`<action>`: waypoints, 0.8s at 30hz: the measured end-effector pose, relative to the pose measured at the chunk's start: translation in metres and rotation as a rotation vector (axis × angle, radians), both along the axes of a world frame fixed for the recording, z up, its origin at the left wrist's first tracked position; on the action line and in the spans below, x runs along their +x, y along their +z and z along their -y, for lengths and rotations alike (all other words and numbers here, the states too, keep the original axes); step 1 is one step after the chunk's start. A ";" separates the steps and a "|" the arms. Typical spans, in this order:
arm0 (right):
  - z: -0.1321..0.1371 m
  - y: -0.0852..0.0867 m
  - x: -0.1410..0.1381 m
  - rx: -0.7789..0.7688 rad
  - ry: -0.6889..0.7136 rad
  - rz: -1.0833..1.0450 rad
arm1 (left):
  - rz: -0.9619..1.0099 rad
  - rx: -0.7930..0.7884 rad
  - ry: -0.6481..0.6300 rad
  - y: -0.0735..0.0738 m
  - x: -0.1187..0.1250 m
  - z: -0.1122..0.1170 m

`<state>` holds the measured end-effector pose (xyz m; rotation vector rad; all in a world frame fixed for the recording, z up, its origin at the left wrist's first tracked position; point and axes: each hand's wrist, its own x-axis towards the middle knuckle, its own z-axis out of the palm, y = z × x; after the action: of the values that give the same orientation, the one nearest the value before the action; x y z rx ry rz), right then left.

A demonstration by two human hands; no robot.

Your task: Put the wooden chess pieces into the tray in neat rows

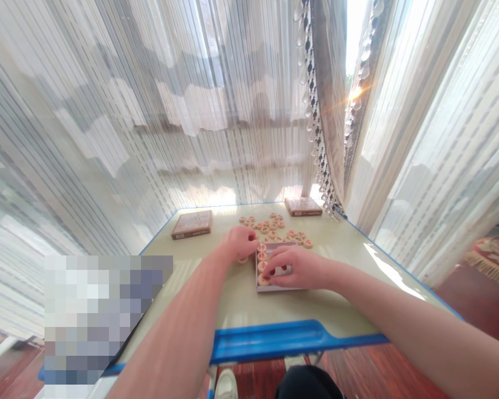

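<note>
An open box (280,288) with pale sides lies on the table, with a column of round wooden Chinese chess pieces (262,256) along its left side. My right hand (299,267) reaches over the box from the right. Its thumb and fingers are closed on the nearest Chinese chess piece (263,280) in the front left corner. At the box's back left edge, my left hand (242,244) is curled with its fingertips pressed together; what lies between them is hidden. One piece (243,260) rests on the table just below that hand. My right hand covers much of the box's inside.
Several loose pieces (266,227) are scattered behind the box on the pale table (183,277). Flat boxes stand at the back left (192,224) and back right (303,206). A blue rim (270,338) edges the table. Curtains (233,111) hang behind it.
</note>
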<state>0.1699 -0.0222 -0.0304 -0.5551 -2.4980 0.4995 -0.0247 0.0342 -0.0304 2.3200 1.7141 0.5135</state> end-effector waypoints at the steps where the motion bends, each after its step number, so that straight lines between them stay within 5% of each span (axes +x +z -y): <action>1: 0.000 0.000 0.000 -0.005 -0.007 0.009 | -0.008 0.000 0.003 0.000 0.000 0.000; 24: 0.002 0.006 0.003 -0.118 -0.024 0.196 | -0.044 0.002 -0.001 0.007 0.005 0.008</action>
<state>0.1733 -0.0246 -0.0241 -0.7097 -2.6552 0.6130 -0.0202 0.0266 -0.0231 2.3507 1.7325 0.4671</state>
